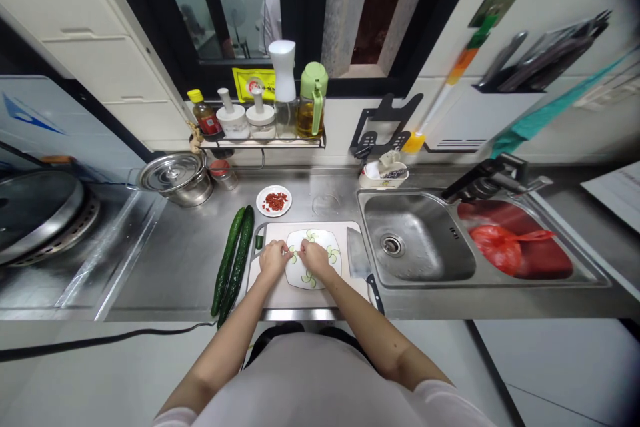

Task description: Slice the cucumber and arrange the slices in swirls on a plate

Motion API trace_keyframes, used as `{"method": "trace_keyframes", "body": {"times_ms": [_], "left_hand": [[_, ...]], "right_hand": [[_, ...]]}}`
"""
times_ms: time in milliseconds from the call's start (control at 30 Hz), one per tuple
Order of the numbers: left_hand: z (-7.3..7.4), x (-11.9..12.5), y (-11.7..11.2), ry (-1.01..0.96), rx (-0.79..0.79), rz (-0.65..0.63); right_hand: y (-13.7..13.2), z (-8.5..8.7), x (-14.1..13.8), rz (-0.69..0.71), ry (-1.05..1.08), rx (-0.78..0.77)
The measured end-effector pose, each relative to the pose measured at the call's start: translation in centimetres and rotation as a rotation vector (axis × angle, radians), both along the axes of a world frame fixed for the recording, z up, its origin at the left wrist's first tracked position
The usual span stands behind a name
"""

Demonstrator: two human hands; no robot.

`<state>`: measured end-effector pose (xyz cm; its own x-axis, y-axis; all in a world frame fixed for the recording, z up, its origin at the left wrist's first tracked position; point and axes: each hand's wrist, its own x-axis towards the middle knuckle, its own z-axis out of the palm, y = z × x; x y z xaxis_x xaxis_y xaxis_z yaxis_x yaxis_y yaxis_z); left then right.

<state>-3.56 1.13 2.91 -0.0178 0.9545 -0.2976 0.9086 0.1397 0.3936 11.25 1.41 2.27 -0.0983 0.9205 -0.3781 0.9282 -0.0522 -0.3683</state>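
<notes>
A white square plate (320, 277) lies on the cutting board (277, 296), with thin green-edged cucumber slices (333, 253) set in curved flower shapes near its sides. At the plate's left side, my left hand (274, 259) pinches a cucumber slice (293, 256) between thumb and fingers. My right hand (315, 258) comes in from the other side, its fingers closed and their tips at the same small group of slices; the exact grip is partly hidden. A cleaver (358, 253) rests along the board's right edge. A cucumber piece (259, 241) is at the board's upper left.
Two whole cucumbers (234, 260) lie left of the board. Behind it stands a small plate (274, 201) of chopped red pieces. The double sink (420, 240) is on the right, with a red plastic bag (496, 248) inside. A lidded pot (177, 178) and seasoning rack (265, 143) are behind.
</notes>
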Motion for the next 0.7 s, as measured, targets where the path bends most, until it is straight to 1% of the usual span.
{"method": "trace_keyframes", "body": {"times_ms": [133,233,333,433,600,700], "left_hand": [[0.1,0.0,0.2,0.014,-0.025,0.011],[0.1,0.0,0.3,0.015,-0.036,0.018],[0.0,0.0,0.4,0.006,-0.04,0.026],[0.0,0.0,0.5,-0.001,-0.04,0.037],[0.0,0.0,0.5,-0.007,-0.04,0.039],[0.2,0.1,0.5,0.002,-0.034,0.034]], "right_hand": [[0.0,0.0,0.1,-0.047,0.054,0.018],[0.1,-0.2,0.6,-0.162,0.182,0.036],[0.3,-0.4,1.7,-0.3,0.322,0.097],[0.6,-0.7,3.1,-0.397,0.427,0.181],[0.8,-1.2,5.4,-0.521,0.558,0.259],[0.4,-1.3,6.3,-0.543,0.591,0.276]]}}
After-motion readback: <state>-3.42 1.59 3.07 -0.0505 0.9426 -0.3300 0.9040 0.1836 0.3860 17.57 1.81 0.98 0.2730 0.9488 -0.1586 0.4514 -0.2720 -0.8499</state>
